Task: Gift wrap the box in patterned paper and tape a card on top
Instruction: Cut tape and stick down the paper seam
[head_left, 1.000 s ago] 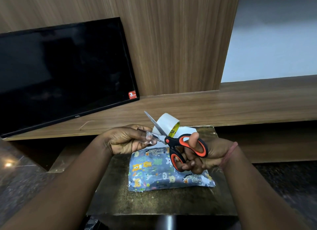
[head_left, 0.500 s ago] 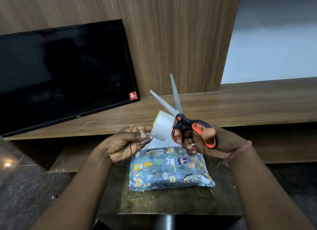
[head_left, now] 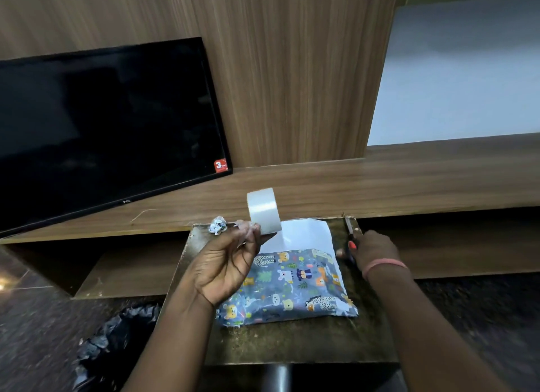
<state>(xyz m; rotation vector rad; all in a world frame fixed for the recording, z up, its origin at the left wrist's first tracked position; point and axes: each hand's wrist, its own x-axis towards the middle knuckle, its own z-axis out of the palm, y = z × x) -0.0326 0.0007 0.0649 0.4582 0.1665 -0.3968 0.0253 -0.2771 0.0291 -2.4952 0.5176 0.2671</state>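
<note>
Pinching a tape strip, left hand (head_left: pixel 222 270) held the roll (head_left: pixel 263 212) above the wrapped box (head_left: pixel 295 286) on the table (head_left: pixel 292 342); right hand (head_left: pixel 374 253) gripped scissors (head_left: pixel 349 231) at the box's 2 o'clock.

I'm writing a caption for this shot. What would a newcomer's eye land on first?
Probably the wrapped box in bright animal-print paper, mid-table, with a white card behind it. Then the tape roll raised in the left hand, and the right hand on the scissors at the table's right edge.
</note>
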